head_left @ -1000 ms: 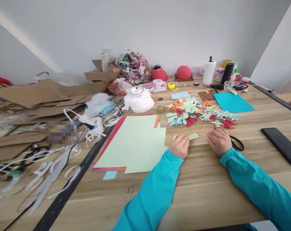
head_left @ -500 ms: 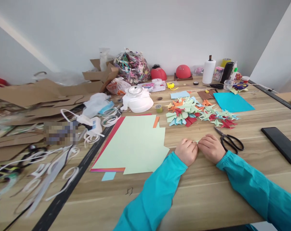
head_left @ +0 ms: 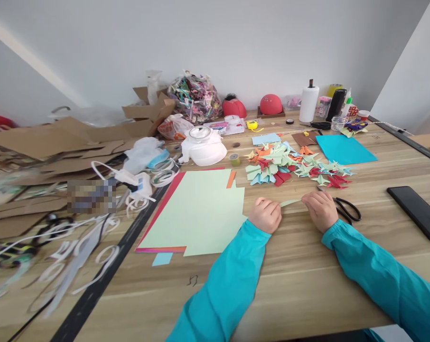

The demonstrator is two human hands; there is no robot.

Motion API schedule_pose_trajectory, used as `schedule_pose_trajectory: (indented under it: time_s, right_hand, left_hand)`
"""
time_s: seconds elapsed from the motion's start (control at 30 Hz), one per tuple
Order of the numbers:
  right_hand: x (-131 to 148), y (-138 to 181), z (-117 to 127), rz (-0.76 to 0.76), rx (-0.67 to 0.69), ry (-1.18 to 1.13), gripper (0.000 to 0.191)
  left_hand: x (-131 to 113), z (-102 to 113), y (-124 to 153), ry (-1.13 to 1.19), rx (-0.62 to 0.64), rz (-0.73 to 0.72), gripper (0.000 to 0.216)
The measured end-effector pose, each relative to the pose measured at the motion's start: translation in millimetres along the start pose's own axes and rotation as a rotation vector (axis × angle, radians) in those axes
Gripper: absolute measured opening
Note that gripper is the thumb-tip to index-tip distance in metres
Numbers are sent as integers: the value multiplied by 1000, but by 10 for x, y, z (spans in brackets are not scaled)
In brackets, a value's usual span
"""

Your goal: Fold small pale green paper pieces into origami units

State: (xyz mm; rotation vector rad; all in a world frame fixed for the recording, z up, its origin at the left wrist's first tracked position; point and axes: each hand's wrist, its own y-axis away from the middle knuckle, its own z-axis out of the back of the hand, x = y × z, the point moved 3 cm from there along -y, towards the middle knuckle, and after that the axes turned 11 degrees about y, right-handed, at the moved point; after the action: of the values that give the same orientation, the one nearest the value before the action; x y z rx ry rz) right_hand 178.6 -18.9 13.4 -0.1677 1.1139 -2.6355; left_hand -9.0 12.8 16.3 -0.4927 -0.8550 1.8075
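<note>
Between my two hands stretches a narrow piece of pale green paper, held just above the table. My left hand is closed on its left end, and my right hand pinches the right end. Partly hidden behind my right hand lie black-handled scissors. Beyond the hands is a pile of folded paper pieces in green, red, orange and blue. To the left of my left hand sits a stack of pale green sheets with red sheets showing at its edge.
At right lies a black phone; farther back is a turquoise sheet. A white kettle-like object and a spool stand beyond the stack. Cords, a power strip and cardboard crowd the left side.
My hands have moved apart, the left one leftward and the right one rightward. More of the pale green paper shows between them, and the right hand covers more of the scissors.
</note>
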Motion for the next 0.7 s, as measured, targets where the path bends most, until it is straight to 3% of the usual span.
schedule_pose_trajectory:
  time_s: [0.17, 0.37, 0.7]
  right_hand:
    - [-95, 0, -4, -118, -30, 36, 13]
    - [176, -32, 49, 205, 11, -75, 19]
    - [298, -9, 44, 329, 46, -75, 19]
  left_hand:
    - [96, 60, 34, -19, -59, 123, 12]
    - [-138, 6, -76, 51, -11, 73, 21]
    - [-237, -114, -83, 73, 67, 10, 14]
